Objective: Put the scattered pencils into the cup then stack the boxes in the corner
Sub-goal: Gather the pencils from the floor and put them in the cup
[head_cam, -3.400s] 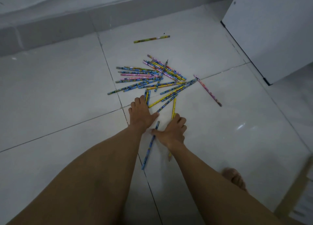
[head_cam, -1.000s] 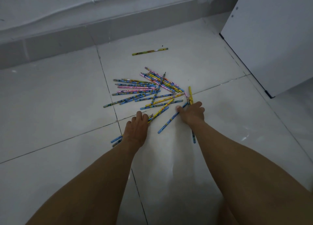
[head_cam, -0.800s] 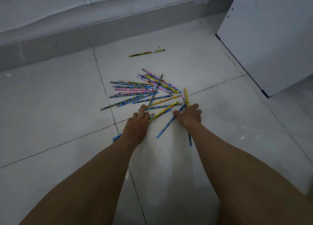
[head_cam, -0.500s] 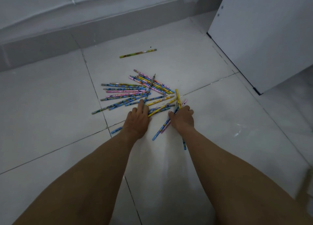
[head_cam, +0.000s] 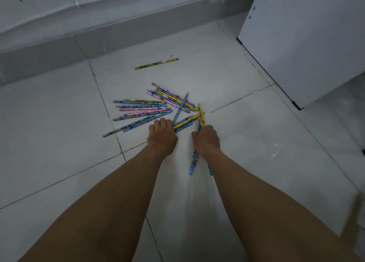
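Right grip (head_cam: 206,138) | curled round pencils (head_cam: 192,163) | left grip (head_cam: 162,135) | curled on pile (head_cam: 142,111)

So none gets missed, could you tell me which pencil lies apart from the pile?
The green-yellow pencil lying alone toward the wall; the other pencils lie bunched together.

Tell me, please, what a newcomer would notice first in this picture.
The bright pencils strewn on the pale floor at centre draw the eye first, with the left hand curled over their near edge and the right hand gripping a few. A lone pencil lies apart beyond them, and a white cabinet fills the upper right.
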